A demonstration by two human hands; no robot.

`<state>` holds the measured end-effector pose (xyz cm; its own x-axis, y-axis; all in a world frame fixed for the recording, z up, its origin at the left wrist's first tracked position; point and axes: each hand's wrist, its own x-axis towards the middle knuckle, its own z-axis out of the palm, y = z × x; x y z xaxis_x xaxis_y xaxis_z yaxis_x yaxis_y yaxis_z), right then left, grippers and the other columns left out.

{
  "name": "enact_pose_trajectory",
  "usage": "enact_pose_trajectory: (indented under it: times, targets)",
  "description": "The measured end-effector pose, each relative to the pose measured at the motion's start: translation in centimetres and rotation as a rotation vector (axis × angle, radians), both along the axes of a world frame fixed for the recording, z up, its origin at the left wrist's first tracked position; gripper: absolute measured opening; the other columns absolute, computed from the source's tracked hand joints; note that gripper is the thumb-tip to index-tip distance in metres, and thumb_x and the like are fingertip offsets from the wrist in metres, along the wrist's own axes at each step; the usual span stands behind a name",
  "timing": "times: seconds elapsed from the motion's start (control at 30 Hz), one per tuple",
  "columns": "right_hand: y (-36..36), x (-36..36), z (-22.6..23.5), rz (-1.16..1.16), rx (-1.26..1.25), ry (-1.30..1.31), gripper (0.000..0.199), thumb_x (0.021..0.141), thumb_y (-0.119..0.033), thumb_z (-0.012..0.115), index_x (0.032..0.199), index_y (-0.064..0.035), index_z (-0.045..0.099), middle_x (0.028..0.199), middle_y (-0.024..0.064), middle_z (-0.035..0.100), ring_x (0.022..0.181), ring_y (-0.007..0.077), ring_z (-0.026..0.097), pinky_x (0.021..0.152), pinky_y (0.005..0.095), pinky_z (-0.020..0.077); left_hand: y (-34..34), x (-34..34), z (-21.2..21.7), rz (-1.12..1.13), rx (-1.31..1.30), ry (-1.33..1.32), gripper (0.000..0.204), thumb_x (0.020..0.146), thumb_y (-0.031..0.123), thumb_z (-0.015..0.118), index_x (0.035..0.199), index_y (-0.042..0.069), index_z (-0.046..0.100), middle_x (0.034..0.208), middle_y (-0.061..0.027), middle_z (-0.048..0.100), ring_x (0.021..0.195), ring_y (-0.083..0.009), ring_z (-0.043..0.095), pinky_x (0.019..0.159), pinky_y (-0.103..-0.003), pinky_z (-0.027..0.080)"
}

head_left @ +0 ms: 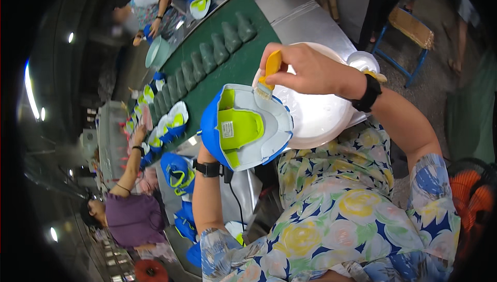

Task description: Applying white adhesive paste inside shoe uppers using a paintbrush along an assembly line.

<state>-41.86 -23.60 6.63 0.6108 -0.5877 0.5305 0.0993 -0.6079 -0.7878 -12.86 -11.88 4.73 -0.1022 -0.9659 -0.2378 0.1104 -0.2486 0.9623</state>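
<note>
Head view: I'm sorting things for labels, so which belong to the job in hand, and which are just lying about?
Seem part of it:
yellow-handled brush, held
blue-and-lime shoe upper, held at its bristles
white basin, close by

Apparently just about:
blue-framed chair
orange fan, lower right

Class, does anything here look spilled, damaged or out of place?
Nothing stands out. The right hand holds a brush at the inside of a blue-and-lime shoe upper with no visible damage; no spill shows beside the white basin, and grey foot forms line the green belt.
</note>
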Motion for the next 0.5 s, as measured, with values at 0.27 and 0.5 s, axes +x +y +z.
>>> enact_pose_trajectory:
  times: [0.27,0.5]
  targets:
    - [1.6,-2.0,-1.8,-0.311,0.094,-0.012,0.029,0.086,-0.021,0.072,0.092,0.0017,0.055,0.074,0.016,0.066,0.066,0.024,0.066,0.061,0.0314,0.0512,-1.0,-2.4,-0.8,0.269,-0.301,0.198,0.056,0.102,0.042,0.047,0.146,0.008,0.041,0.133,-0.0135,0.058,0.114,-0.03,0.063,0.098,-0.046,0.053]
    - [3.5,-0.5,-3.5,-0.437,0.411,-0.077,0.033,0.086,-0.024,0.07,0.094,0.0055,0.056,0.079,0.019,0.069,0.072,0.0258,0.071,0.065,0.0346,0.0554,-2.3,-2.1,-4.2,0.455,-0.635,-0.093,0.057,0.102,0.037,0.049,0.148,0.007,0.035,0.142,-0.0135,0.05,0.125,-0.0282,0.055,0.101,-0.045,0.05]
